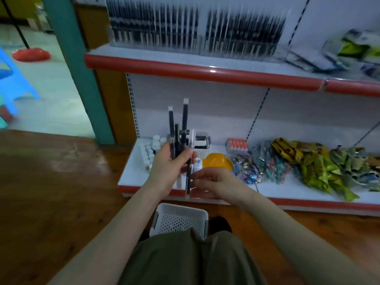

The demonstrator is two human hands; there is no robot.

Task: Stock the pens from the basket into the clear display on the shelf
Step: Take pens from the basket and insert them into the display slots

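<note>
Left hand: your left hand [171,161] grips a bunch of pens [181,138], fingers curled round their middles, held in front of the lower shelf [298,194].
Pens: long axes near upright; white-capped ends point up, two stick out well above the rest, lower ends hang below your fist.
Right hand: your right hand [213,182] sits just right of the pens' lower ends, fingers loosely curled, blurred; can't tell if it touches or pinches a pen.
Basket: white basket [181,220] on the floor, below your hands, by your knees.
Display: clear display [195,27] on the upper shelf [205,72], packed with upright dark pens, blurred.
Lower shelf: small bottles [151,149], yellow item [218,161], packets [308,161].
</note>
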